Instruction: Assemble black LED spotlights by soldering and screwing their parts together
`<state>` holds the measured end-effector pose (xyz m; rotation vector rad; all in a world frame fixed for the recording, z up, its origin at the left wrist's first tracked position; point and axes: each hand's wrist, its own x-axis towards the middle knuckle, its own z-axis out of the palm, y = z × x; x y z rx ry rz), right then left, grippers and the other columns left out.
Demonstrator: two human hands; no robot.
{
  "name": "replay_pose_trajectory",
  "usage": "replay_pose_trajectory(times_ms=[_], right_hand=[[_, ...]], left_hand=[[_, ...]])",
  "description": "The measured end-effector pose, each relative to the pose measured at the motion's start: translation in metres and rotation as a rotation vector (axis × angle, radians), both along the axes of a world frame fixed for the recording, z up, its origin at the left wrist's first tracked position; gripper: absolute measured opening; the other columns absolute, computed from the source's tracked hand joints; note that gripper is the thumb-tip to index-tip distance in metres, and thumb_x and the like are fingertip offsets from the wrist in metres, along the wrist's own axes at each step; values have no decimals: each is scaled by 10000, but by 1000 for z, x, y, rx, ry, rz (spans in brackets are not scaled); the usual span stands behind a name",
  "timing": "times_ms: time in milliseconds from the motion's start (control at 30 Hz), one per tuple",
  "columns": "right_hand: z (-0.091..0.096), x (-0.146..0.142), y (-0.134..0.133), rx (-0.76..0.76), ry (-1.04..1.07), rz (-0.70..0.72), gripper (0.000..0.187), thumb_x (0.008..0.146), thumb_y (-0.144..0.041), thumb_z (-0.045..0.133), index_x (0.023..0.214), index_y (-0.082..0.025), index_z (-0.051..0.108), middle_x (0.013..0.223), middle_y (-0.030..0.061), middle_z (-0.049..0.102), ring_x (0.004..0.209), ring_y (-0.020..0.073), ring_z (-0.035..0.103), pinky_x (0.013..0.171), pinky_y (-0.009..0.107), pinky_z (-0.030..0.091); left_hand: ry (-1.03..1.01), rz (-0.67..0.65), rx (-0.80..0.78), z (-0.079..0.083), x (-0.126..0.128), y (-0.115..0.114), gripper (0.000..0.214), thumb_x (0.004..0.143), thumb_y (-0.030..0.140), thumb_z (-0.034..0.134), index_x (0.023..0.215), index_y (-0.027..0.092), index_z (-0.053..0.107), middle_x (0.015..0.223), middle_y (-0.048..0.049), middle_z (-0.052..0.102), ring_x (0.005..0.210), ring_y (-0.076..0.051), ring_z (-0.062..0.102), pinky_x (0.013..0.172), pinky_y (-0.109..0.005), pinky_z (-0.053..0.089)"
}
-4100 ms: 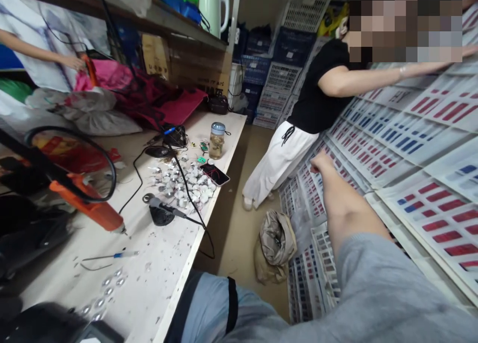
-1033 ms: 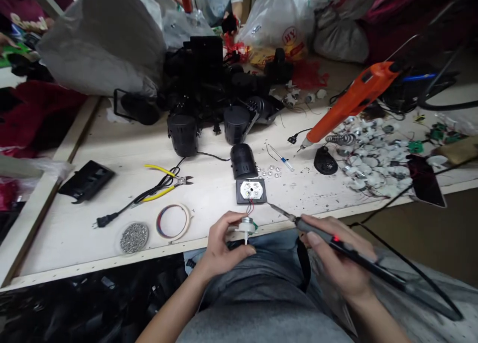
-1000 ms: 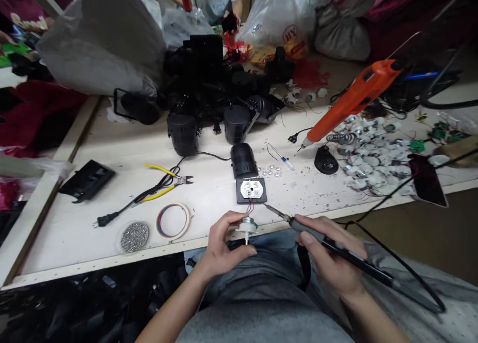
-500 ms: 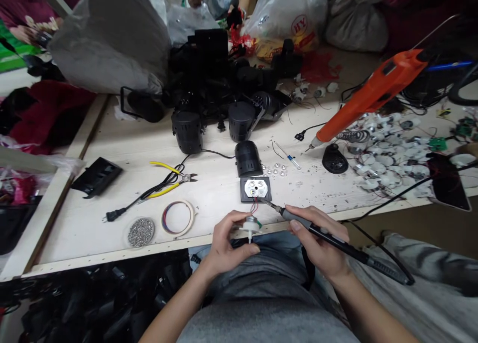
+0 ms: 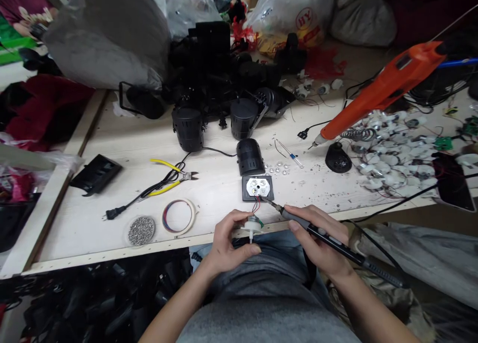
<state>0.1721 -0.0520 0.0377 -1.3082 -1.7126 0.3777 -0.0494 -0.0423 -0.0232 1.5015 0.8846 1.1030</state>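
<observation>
As far as I can tell from the head cam, the left hand [image 5: 226,246] has its fingers clenched around a small white fitting [image 5: 252,227], holding it just over the front edge of the table [image 5: 93,203]. Thin red wires [image 5: 256,206] run from the fitting up to a black LED plate [image 5: 257,187] lying on the table. The right hand [image 5: 317,238] pinches a soldering iron [image 5: 321,233] like a pen, with its tip right by those wires at the plate's lower edge, though I can't tell if it's touching. Just behind the plate sits a black lamp housing [image 5: 250,156], with loose LED lenses [image 5: 276,170] beside it. Off left are yellow pliers [image 5: 175,176] and a tape roll [image 5: 178,216]; off right, an orange glue gun [image 5: 384,89] and a heap of white parts [image 5: 392,156].
</observation>
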Motion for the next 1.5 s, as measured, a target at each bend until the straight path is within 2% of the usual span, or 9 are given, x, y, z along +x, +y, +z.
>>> replay_pose_trajectory(times_ms=[367, 533, 800, 1333, 1433, 1500], right_hand=[[2, -2, 1, -11, -8, 8, 224, 897, -152, 626, 1078, -223, 738, 841, 47, 762, 685, 161, 701, 590, 273, 584], [4, -1, 0, 1, -10, 42, 252, 889, -124, 630, 1097, -224, 729, 855, 45, 761, 712, 153, 706, 621, 262, 588], [1, 9, -8, 2, 11, 10, 239, 894, -160, 635, 1091, -245, 740, 907, 44, 778, 751, 173, 720, 668, 294, 613], [-6, -3, 0, 37, 64, 50, 243, 893, -132, 622, 1087, -225, 736, 889, 47, 769, 766, 167, 718, 676, 280, 599], [-3, 0, -3, 56, 61, 43, 251, 893, -123, 621, 1096, -222, 729, 886, 48, 767, 761, 163, 712, 670, 277, 593], [0, 7, -8, 65, 58, 27, 244, 894, -129, 623, 1094, -222, 728, 876, 45, 765, 743, 159, 707, 654, 273, 586]], left_hand=[[-48, -16, 28, -1, -1, 0, 530, 806, 486, 788, 1242, 228, 635, 1035, -82, 684, 882, -200, 633, 769, -298, 494], [-41, 23, 105, 0, 1, -1, 530, 807, 447, 796, 1255, 217, 633, 1047, -98, 683, 919, -216, 635, 797, -319, 504], [34, 88, 219, 3, 2, -4, 533, 821, 493, 765, 1251, 210, 628, 1023, -96, 673, 903, -213, 625, 759, -323, 515], [91, 77, 118, -1, -1, -11, 541, 825, 518, 754, 1253, 210, 630, 1024, -87, 657, 914, -213, 615, 784, -316, 499], [115, 77, 122, 4, -5, -11, 535, 824, 519, 751, 1241, 204, 636, 1026, -89, 654, 928, -222, 621, 797, -330, 511], [142, 99, 155, 14, -11, -7, 521, 816, 510, 759, 1217, 199, 641, 1027, -89, 656, 938, -228, 629, 798, -338, 522]])
